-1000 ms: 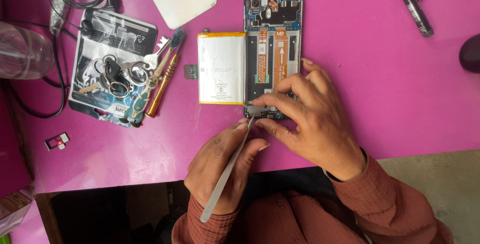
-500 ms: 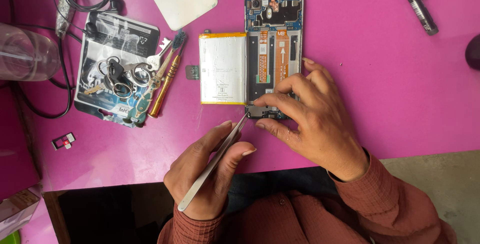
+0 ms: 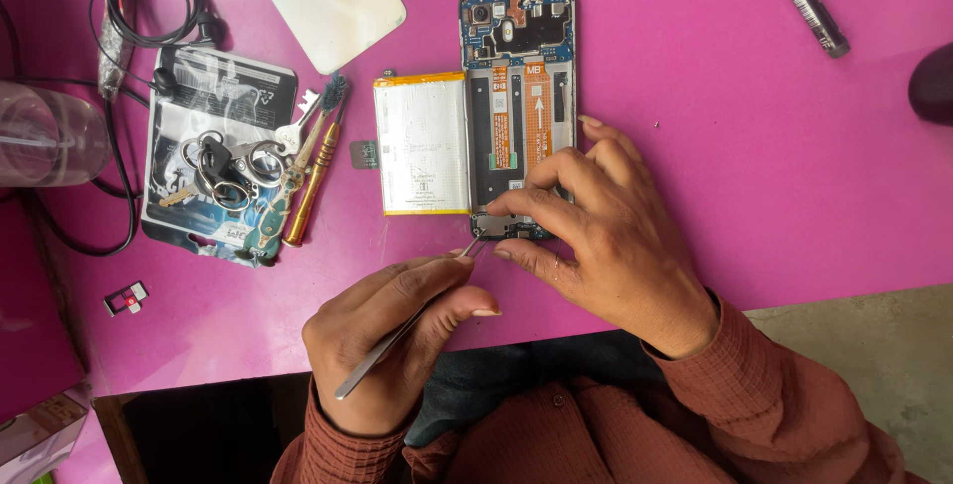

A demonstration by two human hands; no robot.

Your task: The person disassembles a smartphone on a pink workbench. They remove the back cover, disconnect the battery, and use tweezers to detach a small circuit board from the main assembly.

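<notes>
Pink worktop (image 3: pixel 754 176) carries an opened phone (image 3: pixel 519 107), back off, board exposed. Right hand (image 3: pixel 606 236) pins its lower end, fingers pressed on the frame. Battery (image 3: pixel 422 143) is lifted out, lying just left of that grip, touching the phone's edge. Left hand (image 3: pixel 397 335) pinches metal tweezers (image 3: pixel 407 320); tips sit at the phone's bottom edge, under the right fingertips.

Risks, as I judge them: phone skates if the right grip eases; battery gets nicked if the tweezers slip leftward; steel tips bridge contacts or tear the orange flex (image 3: pixel 536 112) above the grip.
</notes>
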